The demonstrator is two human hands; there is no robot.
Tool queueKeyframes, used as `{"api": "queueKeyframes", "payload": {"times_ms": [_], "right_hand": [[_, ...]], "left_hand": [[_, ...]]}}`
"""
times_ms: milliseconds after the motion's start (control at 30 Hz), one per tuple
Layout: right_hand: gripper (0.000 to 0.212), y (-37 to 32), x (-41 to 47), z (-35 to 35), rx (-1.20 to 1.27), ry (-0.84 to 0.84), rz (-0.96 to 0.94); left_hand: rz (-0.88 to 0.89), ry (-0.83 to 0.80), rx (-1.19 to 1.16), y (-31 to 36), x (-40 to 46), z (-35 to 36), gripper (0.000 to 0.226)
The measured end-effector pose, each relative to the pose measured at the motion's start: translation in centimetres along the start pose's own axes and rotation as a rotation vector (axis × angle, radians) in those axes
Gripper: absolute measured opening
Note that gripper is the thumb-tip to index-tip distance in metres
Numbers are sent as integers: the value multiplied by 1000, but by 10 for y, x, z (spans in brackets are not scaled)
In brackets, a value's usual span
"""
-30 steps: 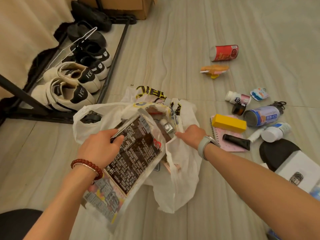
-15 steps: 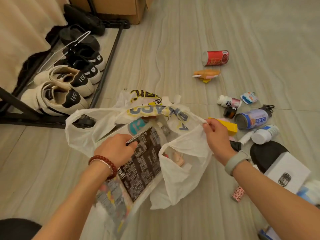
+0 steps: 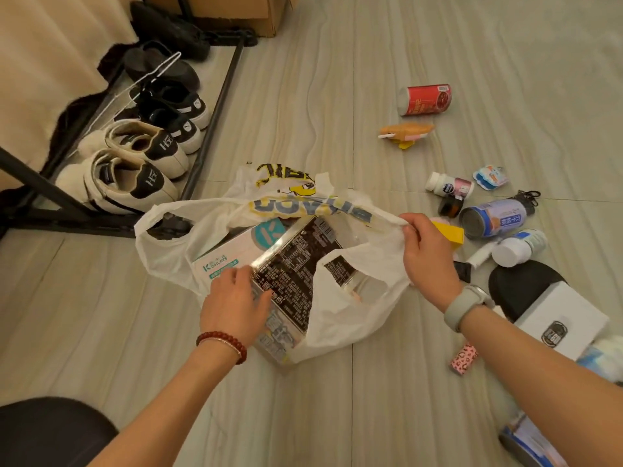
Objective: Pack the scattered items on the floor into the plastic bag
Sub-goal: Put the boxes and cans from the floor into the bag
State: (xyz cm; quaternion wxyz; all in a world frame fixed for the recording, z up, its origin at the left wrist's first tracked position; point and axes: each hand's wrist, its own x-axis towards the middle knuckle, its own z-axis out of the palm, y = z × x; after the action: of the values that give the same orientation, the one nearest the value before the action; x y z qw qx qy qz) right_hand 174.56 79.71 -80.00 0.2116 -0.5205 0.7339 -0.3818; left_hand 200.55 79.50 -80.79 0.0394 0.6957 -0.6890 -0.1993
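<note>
A white plastic bag lies open on the floor in the middle of the view. My left hand presses on a flat dark snack packet whose upper half lies inside the bag's mouth. A white and teal box lies inside the bag beside it. My right hand pinches the bag's right handle and holds it stretched out. To the right lie a red can, a blue can, a yellow box, white bottles and an orange toy.
A black shoe rack with several pairs of shoes stands at the left, a cardboard box behind it. A white box on a black round thing, a pink leopard-print tube and a small blue packet lie at the right.
My right hand has pulled the bag's handle out to the right, opening its mouth. My left hand has pushed the snack packet further into the bag and slid toward its lower end.
</note>
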Motion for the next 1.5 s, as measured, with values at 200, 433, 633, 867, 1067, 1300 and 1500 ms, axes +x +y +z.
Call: {"api": "queueKeyframes", "payload": {"times_ms": [200, 433, 633, 867, 1067, 1300, 1500], "right_hand": [[60, 8, -17, -3, -452, -255, -236], [56, 8, -31, 6, -845, -373, -395], [81, 20, -46, 22, -819, -589, -96], [88, 27, -46, 7, -695, -740, -212], [44, 45, -46, -10, -623, -888, -217], [68, 11, -55, 15, -273, -649, 352], [83, 19, -95, 25, -718, -801, -149]], "left_hand": [[127, 58, 207, 9, 0, 17, 70], [85, 152, 229, 1, -1, 34, 71], [45, 120, 248, 6, -1, 34, 73], [29, 21, -122, 11, 0, 33, 40], [-20, 147, -475, 11, 5, 14, 22], [-54, 219, -506, 16, 3, 13, 21], [-61, 229, -537, 19, -1, 14, 19]]}}
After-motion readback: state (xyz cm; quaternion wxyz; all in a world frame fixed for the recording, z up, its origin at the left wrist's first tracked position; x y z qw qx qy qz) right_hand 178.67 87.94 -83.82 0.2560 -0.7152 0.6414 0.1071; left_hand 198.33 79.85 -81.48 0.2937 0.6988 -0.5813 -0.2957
